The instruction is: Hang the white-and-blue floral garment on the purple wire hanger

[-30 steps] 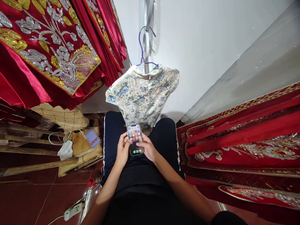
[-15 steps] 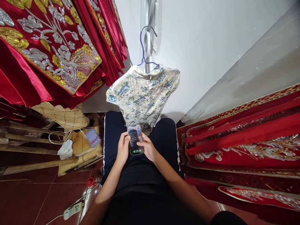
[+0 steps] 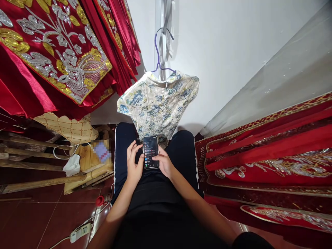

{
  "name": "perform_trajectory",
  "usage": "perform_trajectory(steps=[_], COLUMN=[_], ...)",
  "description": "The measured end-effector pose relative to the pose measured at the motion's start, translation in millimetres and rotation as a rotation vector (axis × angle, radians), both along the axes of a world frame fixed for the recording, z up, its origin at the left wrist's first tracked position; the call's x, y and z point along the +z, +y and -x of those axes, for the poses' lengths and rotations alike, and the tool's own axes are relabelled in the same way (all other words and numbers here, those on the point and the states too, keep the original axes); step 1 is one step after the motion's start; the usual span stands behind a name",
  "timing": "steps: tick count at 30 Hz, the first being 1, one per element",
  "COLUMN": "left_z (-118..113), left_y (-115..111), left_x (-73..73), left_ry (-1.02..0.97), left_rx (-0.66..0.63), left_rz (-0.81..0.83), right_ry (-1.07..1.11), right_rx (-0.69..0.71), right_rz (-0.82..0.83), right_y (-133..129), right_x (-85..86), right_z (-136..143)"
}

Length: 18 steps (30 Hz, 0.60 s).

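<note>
A phone (image 3: 150,150) with a dark list on its lit screen is upright over my lap. My right hand (image 3: 165,162) grips its right side, with the thumb over the screen. At the phone's left edge is my left hand (image 3: 135,160), its fingers spread apart and a fingertip and thumb close to the edge. Whether they touch it is hard to tell. Just beyond the phone, a floral short-sleeved garment (image 3: 158,103) hangs from a purple hanger (image 3: 157,52).
Red embroidered cloth (image 3: 64,52) hangs at the upper left, and more red garments (image 3: 272,166) lie at the right. A bamboo chair (image 3: 88,176) holds a white tissue (image 3: 72,166). A power strip (image 3: 81,232) is on the floor at the lower left.
My left hand has loosened from the phone, its fingers spreading and shifting slightly left. The phone screen has switched to a dark list, and the phone sits slightly higher and straighter.
</note>
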<state>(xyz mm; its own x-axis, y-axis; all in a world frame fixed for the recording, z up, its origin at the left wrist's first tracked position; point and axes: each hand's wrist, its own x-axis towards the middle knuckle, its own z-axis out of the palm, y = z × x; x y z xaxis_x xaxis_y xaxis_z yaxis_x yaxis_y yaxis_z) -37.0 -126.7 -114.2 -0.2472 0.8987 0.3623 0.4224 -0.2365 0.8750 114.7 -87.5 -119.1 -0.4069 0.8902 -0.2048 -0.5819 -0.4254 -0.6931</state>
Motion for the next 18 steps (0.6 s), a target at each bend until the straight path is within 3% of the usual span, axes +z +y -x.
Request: perform_trajectory(steps=[9, 18], left_z=[2, -2], left_y=[-4, -3], left_x=[-3.9, -10.8], left_ry=[-0.025, -0.044], left_rx=[0.001, -0.080], left_rz=[-0.051, 0.016], right_ry=[-0.048, -0.039], right_rx=[-0.090, -0.068], right_rz=[0.080, 0.049], right_y=[4, 3], right_x=[-9.6, -0.8], right_z=[4, 1])
